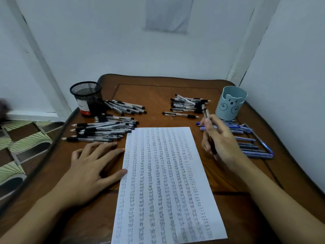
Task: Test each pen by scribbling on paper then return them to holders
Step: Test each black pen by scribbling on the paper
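The left hand lies flat on the counter, fingers spread, its thumb on the left edge of the paper, probably to steady the sheet. The right hand pinches a black pen tip-down just right of the paper. Loose black pens lie beside the mesh holder and blue pens by the bear holder, apparently sorted.

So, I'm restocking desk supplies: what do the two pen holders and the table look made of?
Black holder: likely metal mesh, matte; see-through grid. Blue bear holder: probably plastic, smooth matte, moulded cutout. Table: wood or wood-look laminate, semi-gloss; grain shows.
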### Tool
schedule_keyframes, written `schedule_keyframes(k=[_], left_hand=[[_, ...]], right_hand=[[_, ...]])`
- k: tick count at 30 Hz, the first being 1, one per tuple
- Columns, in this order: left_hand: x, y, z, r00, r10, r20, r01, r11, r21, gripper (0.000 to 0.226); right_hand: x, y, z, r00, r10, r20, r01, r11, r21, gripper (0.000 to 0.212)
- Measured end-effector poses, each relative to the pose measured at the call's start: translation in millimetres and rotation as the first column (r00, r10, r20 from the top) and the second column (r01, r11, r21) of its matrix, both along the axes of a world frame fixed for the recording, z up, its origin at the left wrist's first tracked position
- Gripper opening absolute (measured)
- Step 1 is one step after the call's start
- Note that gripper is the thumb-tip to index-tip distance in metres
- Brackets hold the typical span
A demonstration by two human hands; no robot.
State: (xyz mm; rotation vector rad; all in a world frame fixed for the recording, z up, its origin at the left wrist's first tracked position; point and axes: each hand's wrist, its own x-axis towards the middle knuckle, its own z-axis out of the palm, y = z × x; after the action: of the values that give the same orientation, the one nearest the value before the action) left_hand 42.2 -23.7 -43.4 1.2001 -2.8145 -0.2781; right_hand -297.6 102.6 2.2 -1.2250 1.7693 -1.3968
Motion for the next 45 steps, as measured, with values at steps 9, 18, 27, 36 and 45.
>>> schedule_keyframes(k=[9,18,27,36,45], left_hand=[[1,-1,1,0.999,0.009,-0.035,-0.008,1.0,0.007,0.073],[3,-2,3,0.996,0.004,-0.087,-0.003,1.0,0.005,0.072],[2,-5,-5,0.992,0.01,-0.128,-0.014,1.0,-0.027,0.068],[2,-3,-1,0.991,0.014,-0.132,-0.016,1.0,-0.014,0.068],[2,-3,1,0.992,0.009,-0.125,-0.009,1.0,-0.003,0.069]], right_hand=[[-39,-72,31,0.768,0.063,-0.637,-0.014,0.997,0.082,0.021],[-52,-142,-18,0.441,0.288,-0.85,-0.063,0.955,0.291,0.038],[-83,-144,-19,0.318,0.178,-0.931,0.019,0.981,0.193,0.024],[-93,-165,-10,0.345,0.168,-0.923,0.173,0.956,0.238,0.038],[-87,-156,-22,0.39,0.156,-0.908,0.189,0.951,0.245,0.046]])
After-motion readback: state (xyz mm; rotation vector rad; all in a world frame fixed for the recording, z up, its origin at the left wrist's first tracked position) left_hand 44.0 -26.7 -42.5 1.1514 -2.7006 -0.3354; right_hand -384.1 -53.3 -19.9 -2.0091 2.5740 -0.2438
